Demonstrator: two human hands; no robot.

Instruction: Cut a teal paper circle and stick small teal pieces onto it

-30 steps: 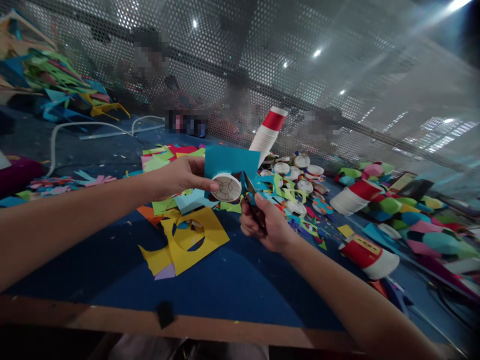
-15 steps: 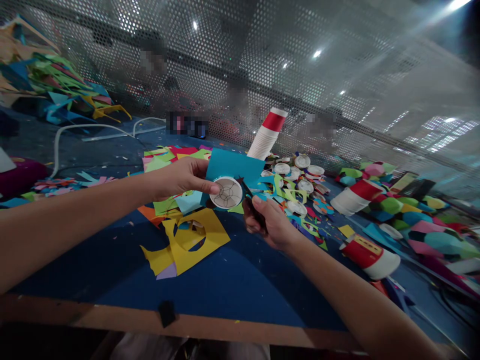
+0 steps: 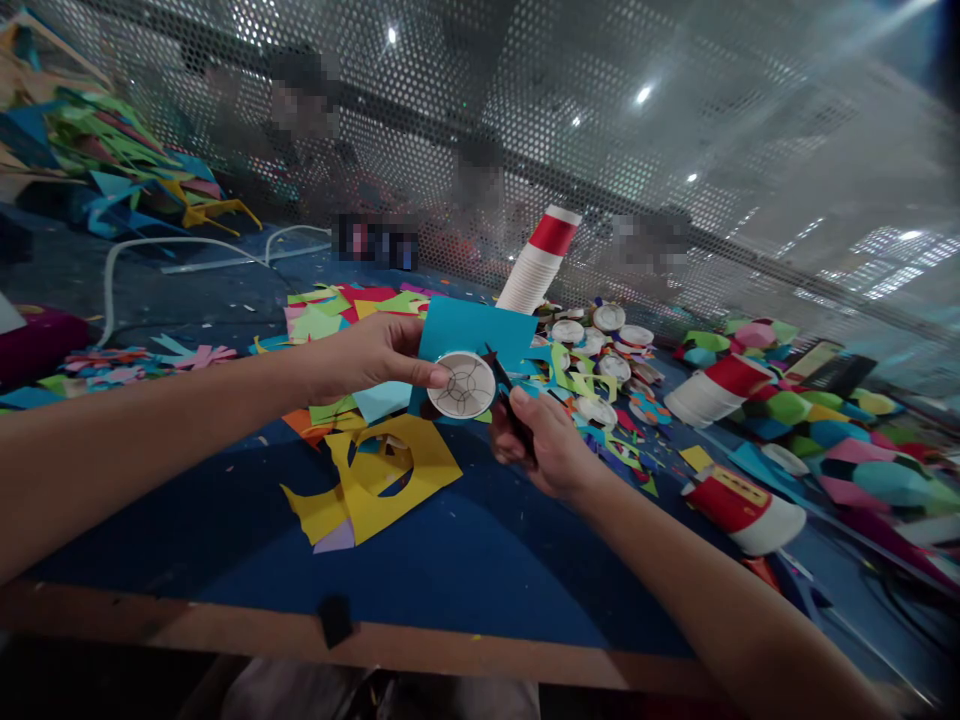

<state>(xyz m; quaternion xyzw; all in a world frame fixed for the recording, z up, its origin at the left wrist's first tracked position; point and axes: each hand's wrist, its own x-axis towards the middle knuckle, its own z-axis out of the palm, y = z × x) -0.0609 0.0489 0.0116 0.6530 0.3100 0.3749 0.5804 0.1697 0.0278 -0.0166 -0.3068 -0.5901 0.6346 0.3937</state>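
Observation:
My left hand (image 3: 397,352) pinches a blue sheet of paper (image 3: 480,328) together with a white paper disc (image 3: 466,388) that bears a pattern of drawn curved lines. The thumb presses on the disc's left side. My right hand (image 3: 541,440) is closed around dark scissors (image 3: 501,368), whose blades point up at the disc's right edge, against the blue sheet. Below them on the table lies a yellow sheet (image 3: 431,465) with a round hole cut through it.
Paper scraps (image 3: 322,325) lie behind my left hand. A tall stack of paper cups (image 3: 536,265) leans behind the blue sheet. Several white discs (image 3: 609,318) and red-and-white cups (image 3: 746,510) lie on the right. A white cable (image 3: 112,270) loops at the left.
Both hands, with the blue sheet, disc and scissors, have shifted slightly to the right. The scissors' blades remain at the disc's right edge.

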